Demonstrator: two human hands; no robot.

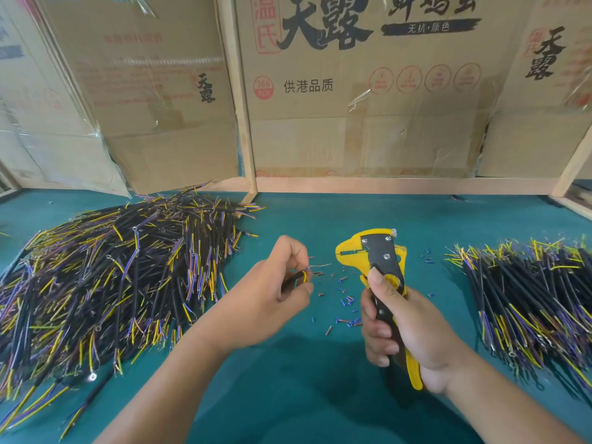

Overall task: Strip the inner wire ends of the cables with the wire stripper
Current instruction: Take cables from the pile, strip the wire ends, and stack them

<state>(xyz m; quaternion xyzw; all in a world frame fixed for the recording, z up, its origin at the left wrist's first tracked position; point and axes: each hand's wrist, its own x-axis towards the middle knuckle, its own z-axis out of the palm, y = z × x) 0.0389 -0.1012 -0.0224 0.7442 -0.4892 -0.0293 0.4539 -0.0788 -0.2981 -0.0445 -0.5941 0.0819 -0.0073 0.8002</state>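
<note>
Left hand [282, 285] pinches a black cable [293, 279], apparently one inner wire sticking out; right hand [403, 328] grips the yellow wire stripper [379, 254] upright.

Bright, even light; soft shadows, warped edges.

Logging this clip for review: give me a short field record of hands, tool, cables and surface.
left hand: pinches one black cable, thin wire ends sticking out
right hand: grips yellow wire stripper, head up, apart from the cable
left pile: large heap of cables
right pile: smaller heap
green mat: insulation bits scattered between the hands
</note>
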